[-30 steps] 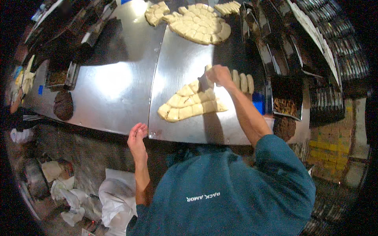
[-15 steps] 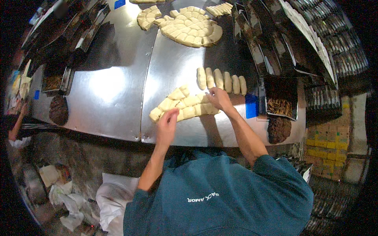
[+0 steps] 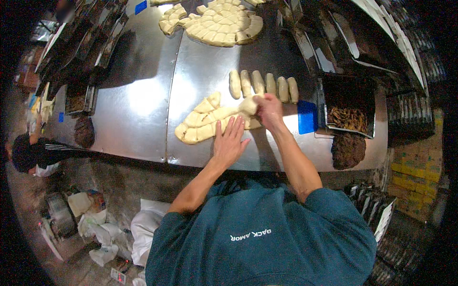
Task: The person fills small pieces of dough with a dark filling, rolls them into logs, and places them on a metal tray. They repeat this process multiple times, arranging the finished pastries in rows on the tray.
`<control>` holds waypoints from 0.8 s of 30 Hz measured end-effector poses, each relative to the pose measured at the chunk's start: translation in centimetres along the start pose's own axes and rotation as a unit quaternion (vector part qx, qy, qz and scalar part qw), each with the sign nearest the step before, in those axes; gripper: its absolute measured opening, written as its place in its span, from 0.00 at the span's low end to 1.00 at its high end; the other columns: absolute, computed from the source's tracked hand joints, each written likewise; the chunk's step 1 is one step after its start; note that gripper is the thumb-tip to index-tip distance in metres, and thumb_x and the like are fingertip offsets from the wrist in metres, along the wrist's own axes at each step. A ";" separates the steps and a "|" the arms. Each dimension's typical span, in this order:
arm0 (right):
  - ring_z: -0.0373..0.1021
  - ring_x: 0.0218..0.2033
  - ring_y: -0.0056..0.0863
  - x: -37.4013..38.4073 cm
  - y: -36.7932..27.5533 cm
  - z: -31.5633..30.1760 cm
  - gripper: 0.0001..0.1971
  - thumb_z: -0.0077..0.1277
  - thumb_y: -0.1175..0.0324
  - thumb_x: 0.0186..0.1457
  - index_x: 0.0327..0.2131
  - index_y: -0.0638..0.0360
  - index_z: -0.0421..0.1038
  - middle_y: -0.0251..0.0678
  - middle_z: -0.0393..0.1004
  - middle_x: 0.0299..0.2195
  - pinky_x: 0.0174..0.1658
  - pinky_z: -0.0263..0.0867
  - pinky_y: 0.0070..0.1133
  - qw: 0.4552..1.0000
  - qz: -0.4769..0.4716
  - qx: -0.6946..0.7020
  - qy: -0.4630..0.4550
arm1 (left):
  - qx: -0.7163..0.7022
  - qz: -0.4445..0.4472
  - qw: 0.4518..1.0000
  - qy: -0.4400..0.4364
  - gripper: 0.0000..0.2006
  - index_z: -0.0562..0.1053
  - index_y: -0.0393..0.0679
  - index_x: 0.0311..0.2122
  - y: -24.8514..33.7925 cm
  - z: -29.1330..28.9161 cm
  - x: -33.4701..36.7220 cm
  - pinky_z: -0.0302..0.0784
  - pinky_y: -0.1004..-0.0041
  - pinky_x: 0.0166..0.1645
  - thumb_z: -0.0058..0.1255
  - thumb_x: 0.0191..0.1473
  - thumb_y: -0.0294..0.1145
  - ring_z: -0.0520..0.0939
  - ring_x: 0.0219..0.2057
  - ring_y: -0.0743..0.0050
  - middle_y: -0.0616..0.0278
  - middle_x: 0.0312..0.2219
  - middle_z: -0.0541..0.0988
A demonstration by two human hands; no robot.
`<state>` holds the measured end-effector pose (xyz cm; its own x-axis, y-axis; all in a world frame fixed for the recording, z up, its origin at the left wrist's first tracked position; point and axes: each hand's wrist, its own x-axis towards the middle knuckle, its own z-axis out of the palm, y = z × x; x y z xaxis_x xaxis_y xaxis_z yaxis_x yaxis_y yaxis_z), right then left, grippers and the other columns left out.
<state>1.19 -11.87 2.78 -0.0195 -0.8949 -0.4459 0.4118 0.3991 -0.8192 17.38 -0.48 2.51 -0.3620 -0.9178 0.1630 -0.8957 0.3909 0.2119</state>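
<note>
A scored slab of pale dough [image 3: 198, 127] lies on the metal table in front of me. My left hand [image 3: 230, 141] rests on its near side, fingers stretched out and palm down. At the slab's right end my right hand [image 3: 271, 113] is closed on a piece of dough [image 3: 248, 106], which looks lifted at that end; its fingers are partly blurred. Just beyond stands a row of several dough rolls [image 3: 258, 82], side by side. Farther off lies a large rounded mass of dough [image 3: 223, 27], also marked into pieces.
On the right are a blue patch [image 3: 307, 117], a metal tin [image 3: 369, 137] holding brown shreds, and a dark brown lump [image 3: 348, 150]. Dark stacked tins [image 3: 350, 43] line the right side, others [image 3: 78, 45] the left. Another person [image 3: 33, 152] is at the far left.
My left hand has moved right and flattened onto the slab. My right hand has taken hold of a dough piece at the slab's right end. The whole view has shifted slightly.
</note>
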 end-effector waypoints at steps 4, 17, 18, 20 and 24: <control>0.71 0.37 0.27 -1.2 -7.6 -9.4 0.15 0.53 0.75 0.51 0.44 0.62 0.66 0.35 0.72 0.37 0.38 0.70 0.25 0.966 -0.205 0.155 0.037 | 0.059 -0.039 0.996 -0.058 0.33 0.56 0.44 0.62 0.8 0.1 -0.1 0.37 0.43 0.64 0.40 0.56 0.54 0.52 0.64 0.61 0.63 0.63 0.54; 0.70 0.34 0.18 -14.1 -9.6 -11.3 0.11 0.51 0.71 0.55 0.41 0.64 0.72 0.35 0.74 0.37 0.37 0.68 0.18 0.910 -0.254 -0.326 -0.038 | -0.657 -0.173 0.724 0.116 0.13 0.72 0.36 0.45 16.3 -2.2 7.0 0.73 0.74 0.42 0.41 0.61 0.33 0.77 0.36 0.72 0.59 0.35 0.78; 0.69 0.34 0.18 -14.3 -9.3 -11.0 0.11 0.51 0.70 0.56 0.41 0.64 0.72 0.34 0.74 0.36 0.37 0.68 0.18 0.936 -0.202 -0.285 -0.040 | -0.640 -0.186 0.731 0.145 0.13 0.73 0.35 0.42 16.3 -2.4 6.9 0.74 0.73 0.39 0.42 0.61 0.33 0.78 0.34 0.69 0.58 0.32 0.79; 0.68 0.34 0.18 -15.1 -7.5 -9.2 0.11 0.51 0.69 0.56 0.40 0.66 0.72 0.34 0.73 0.34 0.37 0.67 0.17 0.963 -0.212 -0.164 -0.002 | -0.499 -0.195 0.815 0.221 0.12 0.72 0.36 0.35 16.3 -3.6 7.6 0.72 0.71 0.33 0.42 0.61 0.35 0.78 0.29 0.65 0.55 0.26 0.77; 0.62 0.27 0.17 -15.1 -5.8 -4.3 0.16 0.44 0.60 0.61 0.29 0.65 0.69 0.29 0.69 0.25 0.30 0.60 0.18 0.961 -0.266 -0.058 0.048 | -0.328 -0.118 0.870 0.349 0.16 0.66 0.37 0.24 14.9 -3.3 7.2 0.67 0.64 0.27 0.42 0.60 0.36 0.72 0.20 0.54 0.48 0.17 0.70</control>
<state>-4.85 0.25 12.69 -0.2848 -0.9584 0.0198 0.2158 -0.0842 -0.9728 2.30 -1.04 10.05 0.2622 -0.8021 0.5366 -0.5004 0.3624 0.7863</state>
